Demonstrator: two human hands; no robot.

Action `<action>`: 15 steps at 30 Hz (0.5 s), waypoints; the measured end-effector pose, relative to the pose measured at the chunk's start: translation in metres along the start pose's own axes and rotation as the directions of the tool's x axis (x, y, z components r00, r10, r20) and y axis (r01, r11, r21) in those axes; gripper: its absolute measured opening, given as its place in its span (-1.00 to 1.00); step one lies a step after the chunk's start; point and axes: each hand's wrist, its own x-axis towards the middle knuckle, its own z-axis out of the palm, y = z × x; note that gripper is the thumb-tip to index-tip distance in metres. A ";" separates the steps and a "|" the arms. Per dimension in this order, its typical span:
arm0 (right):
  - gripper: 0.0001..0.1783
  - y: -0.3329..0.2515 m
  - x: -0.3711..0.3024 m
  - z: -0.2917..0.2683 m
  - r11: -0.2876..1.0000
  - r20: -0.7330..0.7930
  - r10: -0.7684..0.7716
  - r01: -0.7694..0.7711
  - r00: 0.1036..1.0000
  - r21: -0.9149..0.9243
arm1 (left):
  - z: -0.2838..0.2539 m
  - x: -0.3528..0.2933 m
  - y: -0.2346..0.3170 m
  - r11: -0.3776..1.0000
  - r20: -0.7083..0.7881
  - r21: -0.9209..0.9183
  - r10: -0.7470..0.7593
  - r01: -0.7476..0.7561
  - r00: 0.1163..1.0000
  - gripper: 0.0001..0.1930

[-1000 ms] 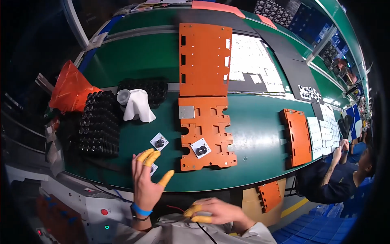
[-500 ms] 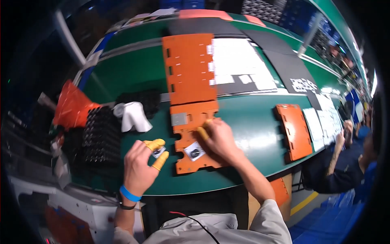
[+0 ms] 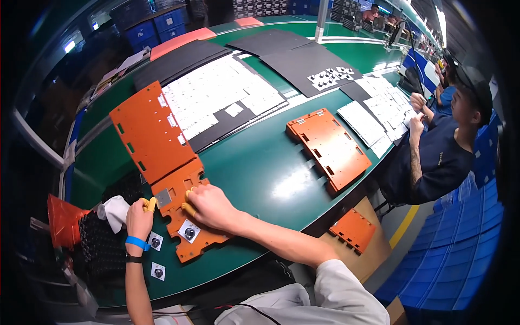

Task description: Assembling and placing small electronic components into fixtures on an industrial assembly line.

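Observation:
An orange hinged fixture lies unfolded on the green table, its lid (image 3: 153,132) away from me and its notched base (image 3: 189,248) near me. My right hand (image 3: 212,206), in yellow finger covers, rests on the base with curled fingers; what they grip is hidden. A white square board with a black round part (image 3: 189,231) sits in the base beside that hand. My left hand (image 3: 141,216) is left of the base, yellow-covered fingertips drawn together, by a crumpled white cloth or bag (image 3: 114,212). Two similar boards, an upper (image 3: 156,241) and a lower (image 3: 157,271), lie beside my left wrist.
A closed orange fixture (image 3: 330,147) lies to the right, another (image 3: 353,230) lower down. White sheets (image 3: 222,92) cover black mats behind. Stacked black trays (image 3: 103,246) and an orange bag (image 3: 62,219) stand left. A co-worker (image 3: 433,151) works at the right.
My view has swung to the right, so the fixture appears turned and further left. My left hand has moved away from a small board toward the white cloth. My right hand stays on the base.

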 end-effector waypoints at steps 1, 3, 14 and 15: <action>-0.77 0.001 -0.001 0.001 1.000 0.003 0.000 0.000 1.000 0.001 | 0.002 0.001 -0.001 0.999 -0.003 -0.036 0.017 -0.017 1.000 -0.89; -0.78 0.002 -0.002 0.000 1.000 0.012 -0.002 0.002 1.000 -0.013 | 0.003 0.001 0.000 0.996 -0.013 -0.071 0.055 -0.056 0.998 -0.89; -0.79 0.006 -0.006 0.004 1.000 -0.041 -0.026 0.026 0.999 -0.003 | 0.033 0.020 -0.028 0.844 0.128 -0.537 0.085 -0.003 0.988 -0.82; -0.79 0.007 -0.006 0.007 1.000 -0.042 -0.027 0.026 0.999 -0.013 | 0.035 0.020 -0.031 0.809 0.086 -0.586 0.100 -0.031 0.991 -0.81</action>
